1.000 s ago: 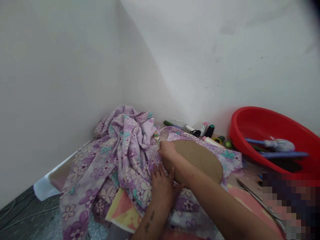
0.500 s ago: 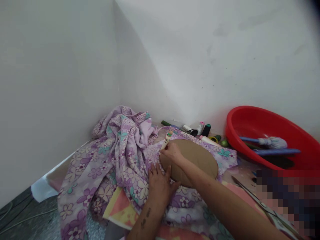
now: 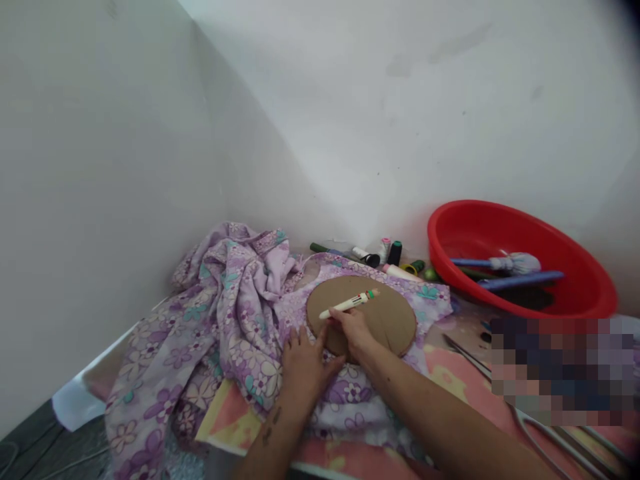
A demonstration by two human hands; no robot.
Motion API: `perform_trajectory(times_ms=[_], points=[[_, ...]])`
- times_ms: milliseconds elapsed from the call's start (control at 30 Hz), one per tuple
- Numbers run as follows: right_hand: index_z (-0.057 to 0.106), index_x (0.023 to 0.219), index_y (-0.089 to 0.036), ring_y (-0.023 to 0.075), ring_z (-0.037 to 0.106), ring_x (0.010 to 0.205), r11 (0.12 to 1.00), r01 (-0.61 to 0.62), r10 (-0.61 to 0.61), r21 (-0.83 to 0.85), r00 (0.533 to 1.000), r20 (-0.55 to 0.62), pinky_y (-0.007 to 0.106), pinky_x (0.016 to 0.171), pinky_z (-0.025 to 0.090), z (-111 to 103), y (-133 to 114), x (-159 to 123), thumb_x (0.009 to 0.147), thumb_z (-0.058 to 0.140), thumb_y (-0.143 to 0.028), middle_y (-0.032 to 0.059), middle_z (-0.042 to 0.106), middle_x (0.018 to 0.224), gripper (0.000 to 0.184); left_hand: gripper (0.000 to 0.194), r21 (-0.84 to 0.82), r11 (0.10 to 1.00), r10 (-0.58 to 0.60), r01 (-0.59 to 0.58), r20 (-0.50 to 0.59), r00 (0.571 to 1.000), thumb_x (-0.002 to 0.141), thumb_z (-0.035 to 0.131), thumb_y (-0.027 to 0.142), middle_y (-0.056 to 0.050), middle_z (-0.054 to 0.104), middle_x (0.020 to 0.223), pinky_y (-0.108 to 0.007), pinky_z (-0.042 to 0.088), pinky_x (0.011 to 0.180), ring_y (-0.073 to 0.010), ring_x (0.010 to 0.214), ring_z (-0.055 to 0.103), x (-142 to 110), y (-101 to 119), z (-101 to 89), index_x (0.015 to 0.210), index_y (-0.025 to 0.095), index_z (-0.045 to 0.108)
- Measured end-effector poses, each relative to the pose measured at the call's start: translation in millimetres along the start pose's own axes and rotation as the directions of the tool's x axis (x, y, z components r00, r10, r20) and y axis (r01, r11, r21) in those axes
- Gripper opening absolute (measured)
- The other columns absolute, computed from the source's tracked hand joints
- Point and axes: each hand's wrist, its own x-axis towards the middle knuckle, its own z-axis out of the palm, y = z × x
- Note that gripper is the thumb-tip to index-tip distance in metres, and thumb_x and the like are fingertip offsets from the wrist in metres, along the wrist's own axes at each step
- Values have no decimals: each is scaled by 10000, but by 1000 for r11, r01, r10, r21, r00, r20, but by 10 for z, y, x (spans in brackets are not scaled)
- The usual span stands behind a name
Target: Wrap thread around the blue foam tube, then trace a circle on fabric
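Note:
A brown oval cardboard template (image 3: pixel 385 313) lies on purple floral fabric (image 3: pixel 235 313) spread over a table in the corner of two white walls. My left hand (image 3: pixel 305 363) rests flat on the fabric, fingers spread, at the template's near left edge. My right hand (image 3: pixel 353 327) pinches a white multi-colour pen (image 3: pixel 347 305), its tip down at the template's left edge and its barrel lying across the cardboard toward the right.
A red plastic basin (image 3: pixel 520 257) at the right holds long blue-handled items. Thread spools (image 3: pixel 390 251), markers and small tubes line the wall behind the fabric. Scissors (image 3: pixel 467 353) lie on the pink patterned table cover. A blurred patch covers the right foreground.
My right hand has slid with the pen from the template's far left edge down toward its near left edge. The pen now lies flatter. The left hand stays pressed on the fabric. The view shifted.

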Motion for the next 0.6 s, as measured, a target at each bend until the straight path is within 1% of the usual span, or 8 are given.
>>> perform_trajectory(times_ms=[67, 133, 233, 300, 367, 467, 567, 600], points=[[532, 679, -143, 132, 558, 534, 1000, -13, 13, 23, 1000, 3, 246, 547, 449, 8, -19, 2, 557, 593, -301, 28, 615, 622, 208, 581, -37, 999, 0, 2, 37, 999, 733, 376, 581, -118, 511, 1136, -406, 339, 834, -296, 1046, 444, 57, -72, -83, 1206, 246, 427], [535, 681, -140, 132, 561, 541, 999, -14, 13, 32, 1000, 12, 243, 552, 448, 16, -45, -9, 562, 589, -304, 32, 619, 632, 209, 560, -61, 998, 13, -11, 43, 999, 742, 375, 561, -110, 535, 1110, -371, 354, 832, -267, 1034, 458, 152, -153, -152, 1161, 200, 466], [550, 714, -131, 134, 567, 562, 1000, 4, -5, 22, 1000, 24, 237, 565, 444, 20, -58, -32, 568, 593, -308, 34, 626, 649, 233, 640, -66, 991, 114, -113, 1, 994, 683, 452, 575, -84, 467, 1229, -352, 275, 939, -259, 1177, 318, 312, -237, -162, 1182, 173, 444], [559, 710, -125, 139, 568, 568, 1000, 20, -19, -12, 999, 29, 235, 563, 439, 17, -46, -43, 567, 598, -304, 33, 626, 637, 232, 699, -78, 983, 168, -166, 16, 986, 653, 473, 592, -57, 425, 1278, -350, 223, 979, -251, 1228, 237, 387, -262, -97, 1214, 178, 411], [563, 682, -121, 145, 567, 576, 998, 35, -32, -62, 999, 36, 232, 557, 432, 14, -28, -55, 569, 594, -284, 34, 625, 624, 201, 740, -97, 983, 162, -156, 60, 985, 636, 472, 612, -41, 405, 1296, -366, 202, 988, -251, 1236, 228, 422, -273, -4, 1240, 195, 376], [573, 658, -124, 150, 568, 600, 987, 58, -48, -150, 997, 66, 224, 550, 423, 19, -15, -94, 572, 576, -239, 37, 633, 642, 143, 798, -120, 989, 105, -92, 107, 989, 616, 468, 634, -49, 366, 1324, -377, 183, 989, -250, 1239, 234, 421, -287, 105, 1273, 208, 316], [599, 646, -134, 153, 566, 597, 968, 76, -52, -238, 993, 109, 220, 539, 410, 36, -49, -163, 564, 573, -212, 28, 637, 639, 116, 819, -145, 988, 70, -51, 127, 989, 620, 486, 594, -63, 356, 1329, -355, 168, 992, -230, 1240, 243, 410, -295, 125, 1296, 194, 253], [608, 640, -138, 154, 563, 589, 949, 93, -59, -302, 991, 119, 220, 531, 401, 42, -73, -188, 567, 576, -218, 25, 635, 627, 114, 830, -155, 987, 58, -38, 131, 990, 621, 498, 567, -63, 359, 1327, -347, 164, 994, -221, 1237, 252, 410, -295, 116, 1306, 188, 221]])
